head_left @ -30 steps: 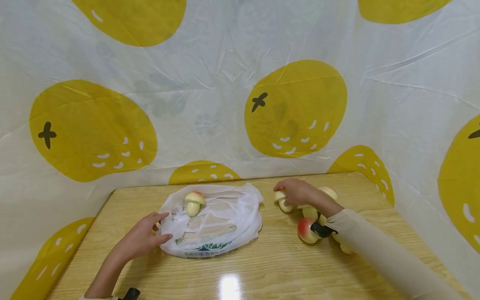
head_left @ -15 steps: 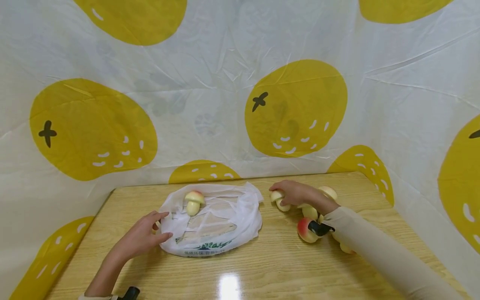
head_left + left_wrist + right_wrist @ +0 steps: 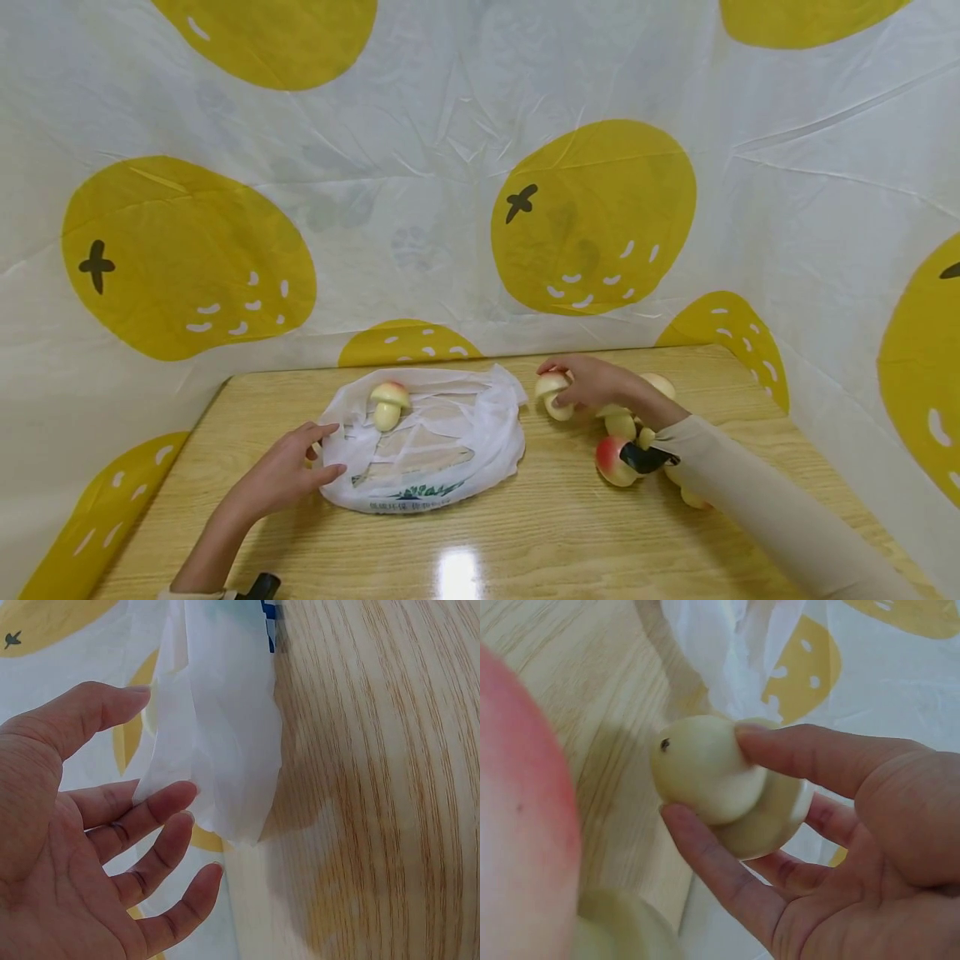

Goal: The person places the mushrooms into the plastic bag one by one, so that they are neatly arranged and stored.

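Observation:
My right hand (image 3: 596, 388) pinches a cream toy mushroom (image 3: 551, 390) between thumb and fingers, right of the bag. In the right wrist view the rounded stem end of this mushroom (image 3: 705, 769) faces the camera, with a small dark spot on it. My left hand (image 3: 279, 471) is at the left rim of a white plastic bag (image 3: 405, 502) with green print, thumb and fingers apart. In the left wrist view, fingertips touch the bag's edge (image 3: 225, 727). Inside the open bag lies another toy mushroom (image 3: 387, 407) with a reddish cap top.
More toy mushrooms (image 3: 619, 422) lie under and around my right forearm, partly hidden by it. Among them is a round red-and-cream piece (image 3: 615, 461). The wooden table (image 3: 525, 542) meets a white curtain (image 3: 420, 250) with yellow fruit prints at its back edge.
My right hand has moved slightly left with the mushroom, which has tilted so that more of it shows. The left hand and the bag have stayed in place.

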A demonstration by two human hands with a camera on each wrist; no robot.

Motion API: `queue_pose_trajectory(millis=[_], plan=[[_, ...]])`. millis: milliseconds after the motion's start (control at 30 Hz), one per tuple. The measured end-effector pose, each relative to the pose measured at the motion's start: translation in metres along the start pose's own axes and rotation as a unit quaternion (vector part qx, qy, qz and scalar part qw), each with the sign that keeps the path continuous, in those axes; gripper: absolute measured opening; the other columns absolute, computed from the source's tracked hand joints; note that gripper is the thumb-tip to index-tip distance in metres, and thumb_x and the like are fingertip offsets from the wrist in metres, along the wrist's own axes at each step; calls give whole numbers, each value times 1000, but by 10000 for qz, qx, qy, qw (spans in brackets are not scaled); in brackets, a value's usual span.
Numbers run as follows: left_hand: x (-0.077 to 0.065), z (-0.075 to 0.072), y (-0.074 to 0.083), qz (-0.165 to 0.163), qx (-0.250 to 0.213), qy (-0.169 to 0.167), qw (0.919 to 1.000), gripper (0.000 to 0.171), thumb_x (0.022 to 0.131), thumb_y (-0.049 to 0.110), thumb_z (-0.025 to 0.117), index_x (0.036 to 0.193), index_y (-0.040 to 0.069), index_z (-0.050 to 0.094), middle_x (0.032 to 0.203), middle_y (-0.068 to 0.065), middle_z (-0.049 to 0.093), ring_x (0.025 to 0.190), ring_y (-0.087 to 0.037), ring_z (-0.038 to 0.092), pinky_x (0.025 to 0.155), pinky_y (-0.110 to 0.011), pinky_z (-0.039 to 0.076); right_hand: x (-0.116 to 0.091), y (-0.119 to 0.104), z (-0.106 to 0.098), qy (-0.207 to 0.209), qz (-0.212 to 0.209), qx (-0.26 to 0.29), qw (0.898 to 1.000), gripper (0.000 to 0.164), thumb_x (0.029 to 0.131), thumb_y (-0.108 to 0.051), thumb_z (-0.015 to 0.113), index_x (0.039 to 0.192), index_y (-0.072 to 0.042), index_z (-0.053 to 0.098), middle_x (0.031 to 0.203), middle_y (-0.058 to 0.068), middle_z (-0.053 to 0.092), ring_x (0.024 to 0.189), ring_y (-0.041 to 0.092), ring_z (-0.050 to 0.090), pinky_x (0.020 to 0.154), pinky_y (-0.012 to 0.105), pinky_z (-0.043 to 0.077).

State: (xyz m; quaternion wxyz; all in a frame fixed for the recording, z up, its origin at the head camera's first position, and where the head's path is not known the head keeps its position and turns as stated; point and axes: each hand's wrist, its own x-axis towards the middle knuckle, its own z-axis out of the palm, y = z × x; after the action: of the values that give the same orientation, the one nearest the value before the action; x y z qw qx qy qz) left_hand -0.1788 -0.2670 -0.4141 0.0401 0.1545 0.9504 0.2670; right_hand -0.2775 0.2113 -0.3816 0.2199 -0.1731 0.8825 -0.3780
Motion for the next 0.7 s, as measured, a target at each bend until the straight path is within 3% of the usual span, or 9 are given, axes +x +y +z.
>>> queue_pose_trajectory(millis=[400, 700], plan=[[-1, -1, 3, -67, -26, -22, 10000, 70, 87, 32, 81, 140, -5, 56, 119, -14, 63, 91, -22, 58, 67, -29, 48, -2, -2, -5, 48, -625, 671, 9958, 55, 89, -7, 76, 141, -13, 59, 134, 16, 55, 97, 23, 63, 78, 40, 58], [-1, -1, 2, -160, -38, -96, 9998, 71, 88, 34, 79, 142, -5, 54, 126, -16, 61, 93, -22, 58, 68, -30, 48, -3, -8, -3, 11, -1073, 1097, 9881, 61, 90, -6, 76, 147, -11, 54, 134, 18, 55, 99, 25, 66, 84, 44, 59]])
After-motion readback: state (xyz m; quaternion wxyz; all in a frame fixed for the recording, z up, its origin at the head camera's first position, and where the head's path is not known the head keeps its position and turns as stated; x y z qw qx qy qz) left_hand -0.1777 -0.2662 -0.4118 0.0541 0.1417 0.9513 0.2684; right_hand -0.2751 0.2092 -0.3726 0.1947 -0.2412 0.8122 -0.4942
